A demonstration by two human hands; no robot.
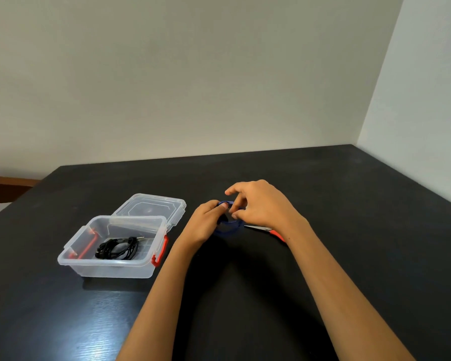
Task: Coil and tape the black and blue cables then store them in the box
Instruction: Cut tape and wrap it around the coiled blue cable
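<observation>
A coiled blue cable (228, 228) is held just above the black table (349, 204) at its middle. My left hand (206, 224) grips the coil's left side. My right hand (258, 204) pinches the coil's top with thumb and fingers, its index finger raised. Most of the coil is hidden behind both hands. The black cable (117, 248) lies coiled inside the clear plastic box (107, 267) with red latches, at the left. Whether tape is on the blue coil cannot be told.
The box's clear lid (151, 208) lies flat behind the box. Red-handled scissors (267, 229) lie on the table under my right wrist, partly hidden. Walls close off the back and the right side. The table's left edge runs near the box.
</observation>
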